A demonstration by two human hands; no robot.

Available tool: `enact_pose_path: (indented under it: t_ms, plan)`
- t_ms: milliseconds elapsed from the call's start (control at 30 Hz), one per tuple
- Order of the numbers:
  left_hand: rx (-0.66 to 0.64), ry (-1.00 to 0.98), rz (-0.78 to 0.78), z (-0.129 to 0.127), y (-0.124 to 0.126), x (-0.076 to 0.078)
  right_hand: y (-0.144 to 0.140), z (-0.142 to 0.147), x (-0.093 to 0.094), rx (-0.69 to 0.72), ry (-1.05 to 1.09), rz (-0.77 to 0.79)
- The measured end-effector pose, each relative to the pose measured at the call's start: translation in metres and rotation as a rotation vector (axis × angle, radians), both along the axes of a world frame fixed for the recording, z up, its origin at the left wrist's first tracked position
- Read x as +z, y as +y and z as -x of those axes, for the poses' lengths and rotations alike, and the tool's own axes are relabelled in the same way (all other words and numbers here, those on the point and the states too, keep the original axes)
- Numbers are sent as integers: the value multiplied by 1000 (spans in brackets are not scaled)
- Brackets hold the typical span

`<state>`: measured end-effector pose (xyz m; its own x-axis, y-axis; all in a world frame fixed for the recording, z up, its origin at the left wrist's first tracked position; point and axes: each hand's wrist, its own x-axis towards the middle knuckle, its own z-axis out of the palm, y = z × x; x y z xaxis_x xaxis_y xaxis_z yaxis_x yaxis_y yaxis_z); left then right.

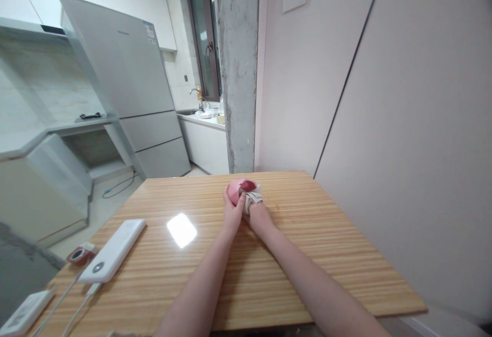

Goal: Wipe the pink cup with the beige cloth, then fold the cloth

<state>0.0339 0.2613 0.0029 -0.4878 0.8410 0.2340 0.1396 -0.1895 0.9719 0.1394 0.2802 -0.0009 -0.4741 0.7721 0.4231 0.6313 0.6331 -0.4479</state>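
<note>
Near the far edge of the wooden table (307,255), my left hand (232,209) is closed around the left side of a pink bowl-like object (237,186). The pink object is tilted, and part of its darker hollow inside shows. My right hand (258,213) is closed on a whitish cloth (253,196), which it presses against the near right side of the pink object. The cloth hides most of the right fingers. The lower part of the pink object is covered by both hands.
On the table's left lie a white power bank (115,250) with white cables, a small reddish-brown round item (80,255) and a white flat device (26,311). Behind stand a grey fridge (123,70), a bare concrete pillar (239,70) and a sink counter (207,140). A pale wall borders the right.
</note>
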Motion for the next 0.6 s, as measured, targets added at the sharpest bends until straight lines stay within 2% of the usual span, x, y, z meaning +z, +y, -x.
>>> enact_pose_path:
  t_ms: [100, 167, 267, 367, 467, 600]
  plan:
    - [18, 44, -17, 13, -3, 6, -1, 2, -3, 96, 18, -43]
    - [28, 142, -27, 26, -6, 13, -1, 2, -5, 151, 16, -108]
    - [-5, 249, -15, 34, -9, 20, 1, 0, -4, 113, 4, -180]
    - [-20, 141, -23, 25, -7, 15, 1, -2, -1, 32, 2, -202]
    - [-55, 37, -87, 7, -3, 4, -3, -2, 4, -17, -18, -154]
    - [3, 71, -88, 2, -2, -2, -9, 1, 9, -28, -90, -83]
